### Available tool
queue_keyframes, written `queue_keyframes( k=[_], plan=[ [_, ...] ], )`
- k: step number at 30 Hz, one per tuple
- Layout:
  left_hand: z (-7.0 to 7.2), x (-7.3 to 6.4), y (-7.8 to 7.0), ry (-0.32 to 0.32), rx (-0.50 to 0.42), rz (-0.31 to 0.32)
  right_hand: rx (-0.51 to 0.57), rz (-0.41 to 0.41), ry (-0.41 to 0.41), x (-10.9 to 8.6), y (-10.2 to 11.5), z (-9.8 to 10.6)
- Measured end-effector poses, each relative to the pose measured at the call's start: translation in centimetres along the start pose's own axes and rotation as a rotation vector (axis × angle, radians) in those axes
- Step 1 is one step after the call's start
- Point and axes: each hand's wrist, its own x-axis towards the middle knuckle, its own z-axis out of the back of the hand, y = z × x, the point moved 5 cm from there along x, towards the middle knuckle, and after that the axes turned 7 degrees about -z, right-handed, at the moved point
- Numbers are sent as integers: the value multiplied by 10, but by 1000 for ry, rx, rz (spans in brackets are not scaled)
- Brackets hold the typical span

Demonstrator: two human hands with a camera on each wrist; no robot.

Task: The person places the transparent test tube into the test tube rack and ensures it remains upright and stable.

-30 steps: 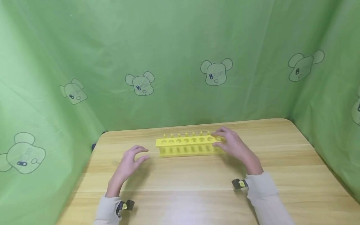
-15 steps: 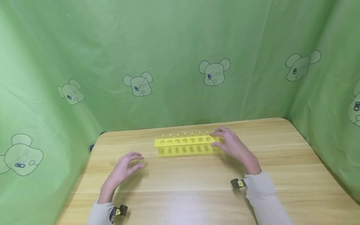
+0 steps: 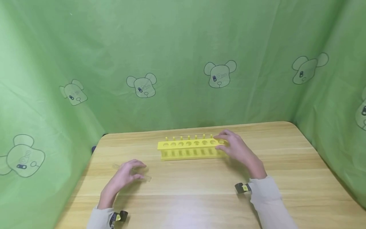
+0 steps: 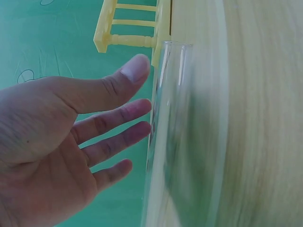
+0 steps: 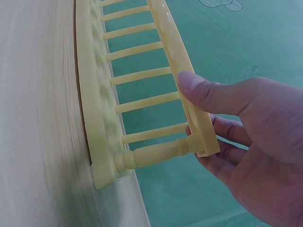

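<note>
A yellow test tube rack (image 3: pixel 186 145) with a row of holes and upright pegs stands near the back of the table. My right hand (image 3: pixel 237 149) grips its right end; in the right wrist view the thumb (image 5: pixel 191 81) lies on the top bar, with fingers around the other side. A clear glass test tube (image 4: pixel 166 123) lies on the wood to the left of the rack. Over its middle is my left hand (image 3: pixel 123 175), thumb and fingers apart and loosely bent. Whether the fingertips touch the glass, I cannot tell.
The wooden table (image 3: pixel 194 187) has rounded back corners. A green curtain (image 3: pixel 177 108) with printed bear heads hangs behind it and along both sides. A small dark object (image 3: pixel 93 149) shows at the left table edge. Each wrist wears a small black camera (image 3: pixel 242 188).
My left hand has moved left and toward me, away from the rack, and has come down over the test tube. The right hand keeps its grip on the rack, which stays put.
</note>
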Motion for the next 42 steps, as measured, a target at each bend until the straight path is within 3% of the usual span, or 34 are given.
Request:
queue_keyframes(
  k=[8, 17, 22, 42],
  plan=[
    [-5, -2, 1, 44, -12, 44, 7, 12, -7, 0, -2, 0],
    [-8, -3, 1, 73, -4, 18, 3, 4, -7, 1, 0, 1],
    [-9, -2, 1, 67, 32, 0, 5, -1, -9, 1, 1, 1],
    [-12, 7, 7, 42, 66, 38, 1, 1, -15, 3, 0, 1]
  ],
)
